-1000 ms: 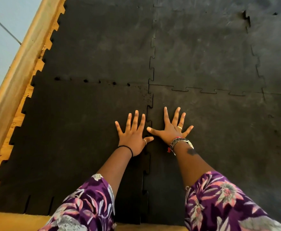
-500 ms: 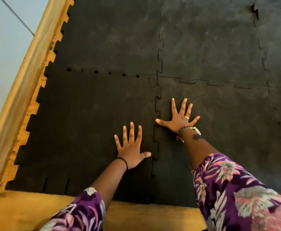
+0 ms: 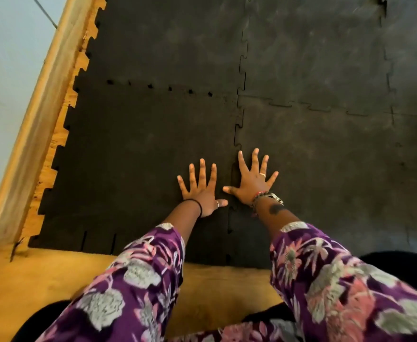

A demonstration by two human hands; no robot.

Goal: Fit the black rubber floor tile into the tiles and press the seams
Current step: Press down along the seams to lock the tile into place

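Observation:
A black rubber floor tile (image 3: 133, 154) with toothed edges lies at the near left, joined to other black tiles (image 3: 326, 156) on its right and far sides. My left hand (image 3: 201, 187) rests flat on it with fingers spread, just left of the vertical seam (image 3: 236, 134). Across that seam my right hand (image 3: 250, 178) lies flat, fingers spread, thumb reaching over the joint. Small gaps show along the far seam (image 3: 160, 87) of the tile.
A wooden skirting board (image 3: 29, 134) and a pale wall (image 3: 2, 70) run along the left. Bare wooden floor (image 3: 54, 275) lies in front of the tiles. My purple flowered sleeves (image 3: 326, 280) fill the foreground.
My right hand has come back toward me along the vertical seam and now sits beside my left hand. The view has pulled back, showing more wooden floor.

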